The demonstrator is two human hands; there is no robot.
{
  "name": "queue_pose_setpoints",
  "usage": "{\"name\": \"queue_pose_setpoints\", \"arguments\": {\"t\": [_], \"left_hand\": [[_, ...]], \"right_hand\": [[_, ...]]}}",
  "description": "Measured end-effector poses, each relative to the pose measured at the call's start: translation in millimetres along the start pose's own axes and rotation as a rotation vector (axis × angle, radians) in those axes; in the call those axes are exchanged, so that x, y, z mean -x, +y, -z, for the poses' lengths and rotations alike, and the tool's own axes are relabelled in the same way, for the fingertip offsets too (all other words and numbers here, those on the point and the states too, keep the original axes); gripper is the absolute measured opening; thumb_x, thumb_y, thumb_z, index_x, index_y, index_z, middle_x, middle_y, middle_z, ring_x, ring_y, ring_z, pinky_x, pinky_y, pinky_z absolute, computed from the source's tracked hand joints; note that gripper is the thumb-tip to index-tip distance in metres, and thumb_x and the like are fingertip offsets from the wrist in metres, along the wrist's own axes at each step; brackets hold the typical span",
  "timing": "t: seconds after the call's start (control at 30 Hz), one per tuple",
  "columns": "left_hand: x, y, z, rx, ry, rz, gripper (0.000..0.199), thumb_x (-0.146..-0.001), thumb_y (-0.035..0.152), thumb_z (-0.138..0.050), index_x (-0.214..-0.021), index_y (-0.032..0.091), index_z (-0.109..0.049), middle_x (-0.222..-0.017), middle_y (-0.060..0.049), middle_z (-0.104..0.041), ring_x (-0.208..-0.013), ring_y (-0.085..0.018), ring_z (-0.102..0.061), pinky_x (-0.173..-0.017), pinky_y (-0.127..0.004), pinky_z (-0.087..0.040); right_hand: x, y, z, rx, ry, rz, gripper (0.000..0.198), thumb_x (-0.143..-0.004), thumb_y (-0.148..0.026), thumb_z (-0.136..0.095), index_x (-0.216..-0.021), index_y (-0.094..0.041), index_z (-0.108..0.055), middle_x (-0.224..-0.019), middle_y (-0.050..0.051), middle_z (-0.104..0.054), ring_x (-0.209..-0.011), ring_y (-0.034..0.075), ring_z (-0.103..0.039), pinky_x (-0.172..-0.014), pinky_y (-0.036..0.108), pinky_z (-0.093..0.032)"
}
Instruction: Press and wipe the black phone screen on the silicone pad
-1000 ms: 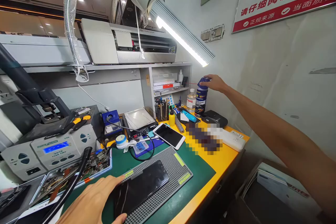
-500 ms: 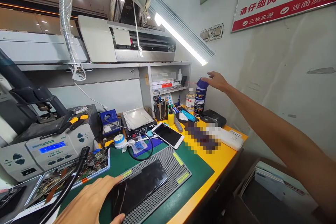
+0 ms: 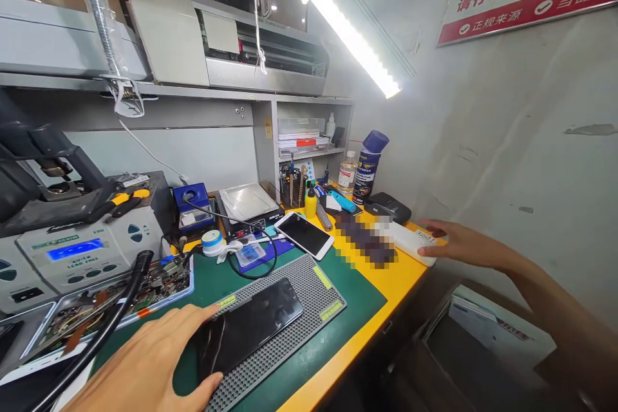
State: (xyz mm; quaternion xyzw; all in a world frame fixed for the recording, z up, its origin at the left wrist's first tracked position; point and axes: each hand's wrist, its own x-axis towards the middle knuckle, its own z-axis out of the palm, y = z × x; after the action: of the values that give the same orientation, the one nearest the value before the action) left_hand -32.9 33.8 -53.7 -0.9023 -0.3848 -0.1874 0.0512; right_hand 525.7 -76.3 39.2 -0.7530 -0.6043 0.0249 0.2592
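Note:
A black smartphone (image 3: 253,328) with a glossy, dark screen lies on a grey perforated mat (image 3: 284,347). My left hand (image 3: 154,354) spans its near end, thumb on one side and fingers on the other, holding it against the mat. Over on the right, my right hand (image 3: 454,243) is at the end of a long white case (image 3: 405,238), thumb and fingers apart around it; whether they touch it cannot be made out. Behind it stands a dark blue spray can (image 3: 365,174) with a tilted blue cap (image 3: 375,141) and a thin red straw.
A white phone (image 3: 305,235) lies behind the mat. Left of it stand a soldering station (image 3: 77,251) with a black hose (image 3: 125,309) and a tray of parts (image 3: 190,286). A yellow bottle (image 3: 310,204) and a clear bottle (image 3: 347,174) stand farther back. A bright lamp (image 3: 352,35) hangs overhead.
My right hand has left the spray can's cap and come down to the white case's end. My left hand stays on the smartphone. The view has shifted slightly.

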Motion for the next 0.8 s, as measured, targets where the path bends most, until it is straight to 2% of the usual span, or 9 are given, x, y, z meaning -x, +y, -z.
{"name": "queue_pose_setpoints", "arguments": {"t": [0.07,0.13,0.3,0.57,0.8], "left_hand": [[1,0,-2,0.003,0.003,0.001,0.056,-0.083,0.049,-0.064,-0.136,0.034,-0.056,-0.131,-0.001,-0.07,-0.116,-0.029,-0.069,-0.094,-0.039,-0.06],[1,-1,-3,0.012,0.007,-0.004,0.057,-0.082,0.049,-0.064,-0.137,0.035,-0.056,-0.13,0.0,-0.07,-0.115,-0.029,-0.07,-0.093,-0.04,-0.06],[0,-2,-5,0.022,0.016,0.0,0.059,-0.081,0.049,-0.065,-0.137,0.035,-0.056,-0.131,0.0,-0.07,-0.115,-0.029,-0.069,-0.094,-0.04,-0.06],[2,-4,-7,0.018,0.035,0.019,0.058,-0.08,0.048,-0.068,-0.136,0.036,-0.059,-0.132,0.0,-0.07,-0.116,-0.029,-0.069,-0.094,-0.039,-0.06],[0,-2,-4,0.035,0.017,0.013,0.058,-0.08,0.048,-0.067,-0.136,0.035,-0.058,-0.13,0.0,-0.07,-0.115,-0.028,-0.069,-0.095,-0.038,-0.058]], "right_hand": [[14,6,-10,-0.014,-0.101,-0.017,0.056,-0.073,-0.054,-0.078,-0.122,-0.026,-0.075,-0.118,0.011,-0.076,-0.096,0.034,-0.075,-0.075,0.037,-0.061],[17,12,-19,-0.011,-0.139,-0.06,0.062,-0.077,-0.056,-0.073,-0.13,-0.026,-0.07,-0.125,0.011,-0.074,-0.096,0.034,-0.074,-0.075,0.039,-0.061],[13,23,-37,0.027,-0.044,-0.21,0.075,-0.075,-0.06,-0.071,-0.137,-0.019,-0.063,-0.138,0.014,-0.066,-0.106,0.036,-0.069,-0.083,0.041,-0.058],[16,14,-55,0.069,0.117,-0.284,0.077,-0.075,-0.064,-0.068,-0.135,-0.017,-0.063,-0.127,0.014,-0.072,-0.1,0.034,-0.07,-0.076,0.039,-0.057],[9,3,-66,0.102,0.148,-0.286,0.065,-0.077,-0.061,-0.065,-0.127,-0.019,-0.068,-0.123,0.012,-0.073,-0.099,0.034,-0.071,-0.078,0.038,-0.055]]}}
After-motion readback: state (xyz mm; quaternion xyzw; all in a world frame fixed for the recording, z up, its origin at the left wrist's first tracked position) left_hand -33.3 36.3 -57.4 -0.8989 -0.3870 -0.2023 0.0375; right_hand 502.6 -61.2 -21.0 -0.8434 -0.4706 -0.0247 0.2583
